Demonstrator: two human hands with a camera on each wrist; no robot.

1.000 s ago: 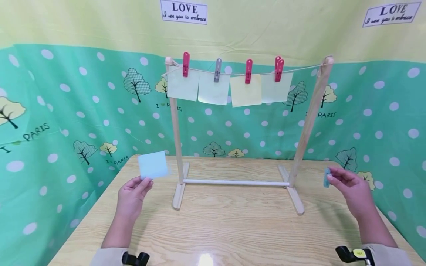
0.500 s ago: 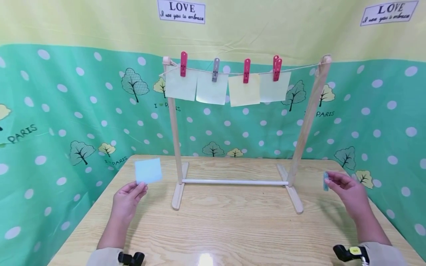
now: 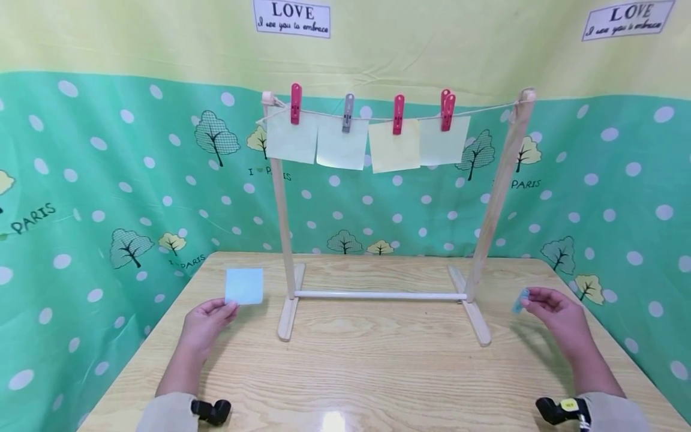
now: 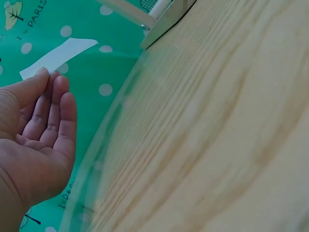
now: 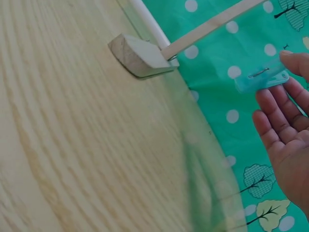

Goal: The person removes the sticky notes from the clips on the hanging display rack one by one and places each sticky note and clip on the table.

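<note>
At the left of the head view, my left hand [image 3: 204,327] pinches a light blue square of paper [image 3: 245,286] by its lower left corner, between thumb and fingers. The left wrist view shows that paper [image 4: 60,58] nearly edge-on above the fingertips. On the right side, my right hand [image 3: 556,312] holds a pale blue clothespin [image 3: 520,301] by one end. Seen from the right wrist, the clothespin [image 5: 262,77] is translucent, with its metal spring showing. Both hands are raised above the table, outside the rack's two posts.
A wooden rack [image 3: 501,198] with a white crossbar [image 3: 378,295] stands on the wooden table [image 3: 378,372]. On its string hang several paper squares [image 3: 396,147] held by red clothespins [image 3: 398,114] and one grey clothespin [image 3: 348,113]. A patterned green curtain [image 3: 135,198] surrounds the table.
My left hand has lowered, and the paper has turned to stand straighter. My right hand has moved slightly down and left, and the clothespin in it has tilted. The head view has shifted a little.
</note>
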